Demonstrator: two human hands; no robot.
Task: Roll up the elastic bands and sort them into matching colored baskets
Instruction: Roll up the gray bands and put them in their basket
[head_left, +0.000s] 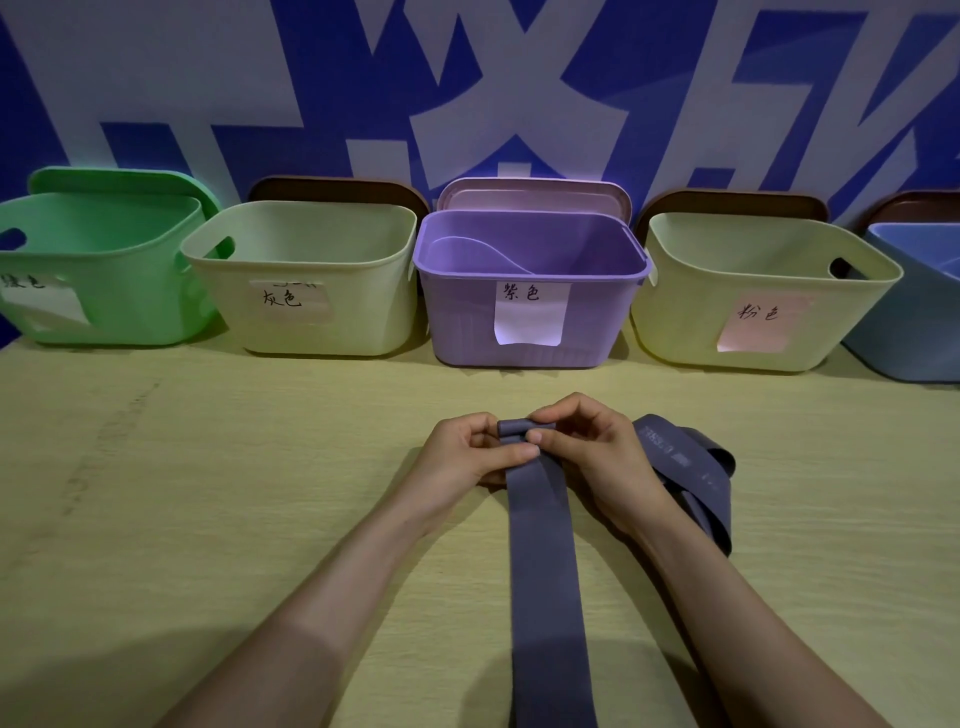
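Left hand (470, 454) and right hand (587, 452) both pinch the folded far end of a grey-purple elastic band (545, 571) lying flat on the tabletop (208, 519), just before the purple basket (535, 312), a second band (696, 478) beside the right wrist.

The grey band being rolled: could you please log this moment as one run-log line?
stage: rolling | left hand + right hand: pinching grey band at far end | roll: just begun | second band: beside right wrist

Five baskets (535, 312), two purple bands (545, 571), two hands (467, 457).
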